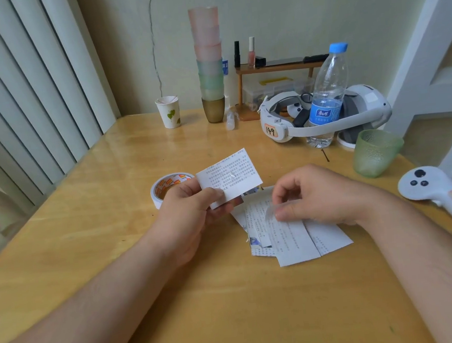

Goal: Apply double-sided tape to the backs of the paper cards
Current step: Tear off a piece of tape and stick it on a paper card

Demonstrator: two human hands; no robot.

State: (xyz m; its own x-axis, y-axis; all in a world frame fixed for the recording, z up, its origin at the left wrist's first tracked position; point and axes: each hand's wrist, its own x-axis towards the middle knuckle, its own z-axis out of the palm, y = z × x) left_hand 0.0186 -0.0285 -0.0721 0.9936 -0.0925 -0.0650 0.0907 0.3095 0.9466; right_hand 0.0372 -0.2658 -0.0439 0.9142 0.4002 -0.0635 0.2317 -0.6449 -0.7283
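My left hand pinches a paper card by its lower left corner, thumb on top, printed side up, just left of frame centre. A small clear patch near the card's middle looks like tape already stuck, hard to be sure. My right hand sits right of centre, thumb and forefinger pinching a small translucent strip, probably a tape piece or its peeled liner; can't tell which. It hovers over the loose pile of cards lying overlapped on the wooden table, below centre. Tape roll lies flat just behind my left hand, touching the table.

Handling guess: cards are thin, light, floppy; they bend if held by one corner, so grip an edge and press flat on the table when sticking. The tape piece is limp and tacky, will cling to fingertips, so hold only its end.

Farther out: water bottle and white headset upper right, green cup right, controller right edge, stacked cups top centre, paper cup upper left.
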